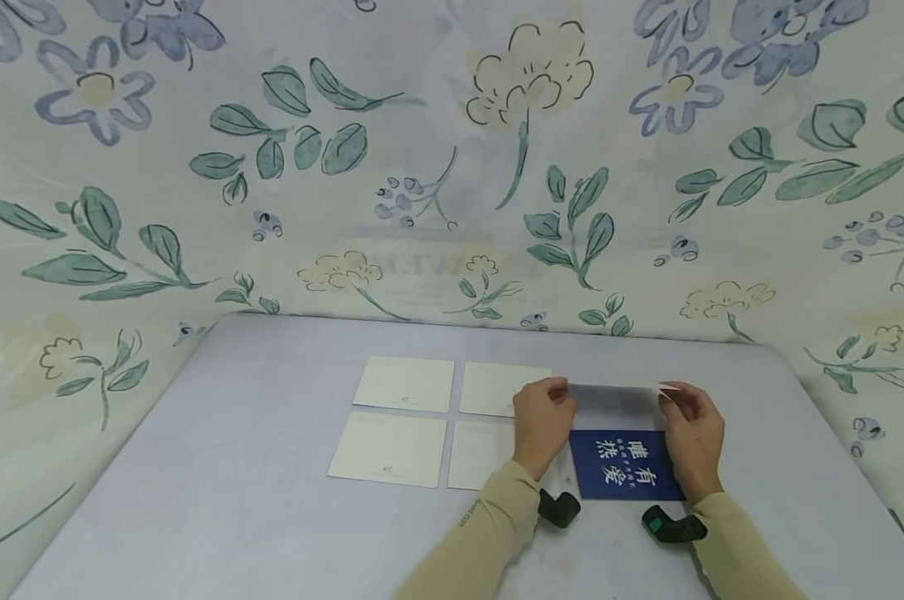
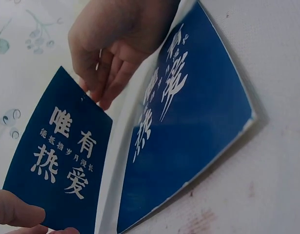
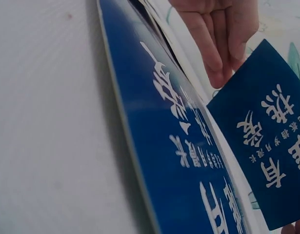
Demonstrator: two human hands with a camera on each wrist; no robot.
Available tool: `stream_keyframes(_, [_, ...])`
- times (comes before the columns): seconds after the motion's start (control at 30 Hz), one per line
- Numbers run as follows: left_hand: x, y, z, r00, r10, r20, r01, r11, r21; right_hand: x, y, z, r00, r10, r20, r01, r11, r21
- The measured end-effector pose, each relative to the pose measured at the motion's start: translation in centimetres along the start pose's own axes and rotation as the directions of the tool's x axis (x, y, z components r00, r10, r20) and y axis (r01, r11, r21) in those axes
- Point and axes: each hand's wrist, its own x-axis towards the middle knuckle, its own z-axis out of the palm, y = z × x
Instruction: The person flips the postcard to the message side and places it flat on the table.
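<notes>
A postcard (image 2: 62, 156), blue with white Chinese characters on the side seen by both wrist views, is held raised and tilted. From the head view its other side looks pale grey. My left hand (image 1: 544, 422) pinches one end of it, and my right hand (image 1: 695, 433) pinches the opposite end. Just below and nearer to me lies another blue postcard (image 1: 627, 479) with the same lettering, flat on the table; in the right wrist view pale sheet edges show along its far side.
Several white cards lie in two rows on the pale table (image 1: 197, 467), left of my hands; a far-left card (image 1: 404, 384) and a near-left card (image 1: 387, 450) are fully visible. My left hand and sleeve partly cover the others. A floral cloth (image 1: 452, 167) hangs behind the table.
</notes>
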Motion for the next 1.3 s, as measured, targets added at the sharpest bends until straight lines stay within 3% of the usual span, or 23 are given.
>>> stream_keyframes(0.3, [0.08, -0.14, -0.04, 0.999, 0.043, -0.015, -0.043, 0.999, 0.004, 0.23, 0.24, 0.0, 0.999, 0.006, -0.032, -0.003, 0.996, 0.087])
stream_keyframes(0.57, [0.35, -0.31, -0.17, 1.0, 0.002, -0.013, -0.002, 1.0, -0.012, 0.62, 0.48, -0.15, 0.999, 0.039, -0.028, -0.03, 0.966, 0.255])
stream_keyframes(0.67, [0.32, -0.39, -0.23, 1.0, 0.009, -0.02, -0.01, 1.0, -0.024, 0.77, 0.45, -0.3, 0.996, 0.084, 0.003, -0.08, 0.937, 0.341])
stream_keyframes(0.73, [0.21, -0.44, -0.27, 0.999, 0.028, -0.019, -0.028, 0.999, -0.027, 0.82, 0.35, -0.45, 0.991, 0.128, 0.033, -0.13, 0.9, 0.416])
stream_keyframes(0.87, [0.02, -0.52, -0.2, 0.998, 0.066, -0.025, -0.067, 0.998, -0.022, 0.93, 0.27, -0.75, 0.977, 0.195, 0.083, -0.207, 0.794, 0.571])
stream_keyframes(0.93, [0.03, -0.5, -0.13, 0.999, 0.048, -0.022, -0.049, 0.999, -0.024, 0.94, 0.28, -0.84, 0.973, 0.211, 0.099, -0.226, 0.759, 0.611])
stream_keyframes(1.0, [0.07, -0.4, -0.12, 1.0, 0.012, -0.011, -0.013, 0.999, -0.036, 0.92, 0.3, -0.9, 0.971, 0.213, 0.107, -0.232, 0.74, 0.631])
stream_keyframes(1.1, [0.21, -0.32, -0.05, 0.999, -0.033, 0.0, 0.033, 0.998, -0.057, 0.92, 0.35, -0.9, 0.973, 0.204, 0.109, -0.225, 0.736, 0.638])
stream_keyframes(1.3, [0.23, -0.17, -0.07, 0.997, -0.072, 0.03, 0.075, 0.989, -0.124, 0.98, 0.34, -0.82, 0.972, 0.21, 0.102, -0.225, 0.723, 0.653])
